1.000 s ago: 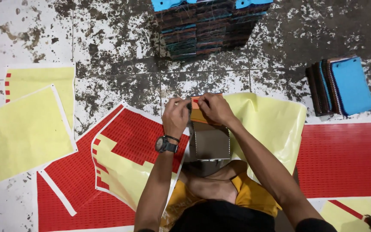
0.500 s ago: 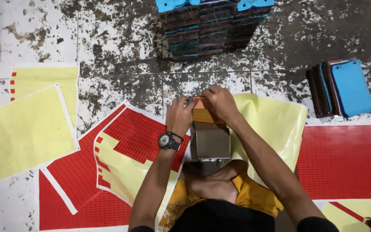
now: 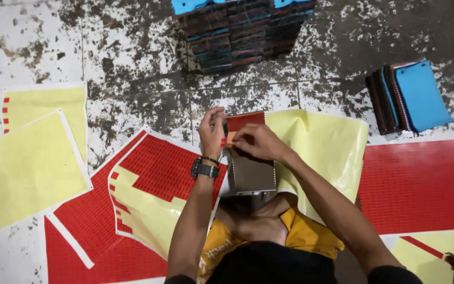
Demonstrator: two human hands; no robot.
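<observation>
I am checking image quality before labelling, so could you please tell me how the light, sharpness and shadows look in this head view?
Head view: light is even and soft, no hard glare; the left hand and right hand are slightly soft on the small notebook; the blue notebook stack is sharp; the floor darkens toward the top right.

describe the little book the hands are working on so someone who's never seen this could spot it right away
On the stained floor, find the big yellow sheet in the middle, beside the red sticker sheets. At its left edge, both hands meet over a small spiral-bound notebook. Unlike the stacked blue-covered ones, it lies alone, brownish with an orange-red top.
</observation>
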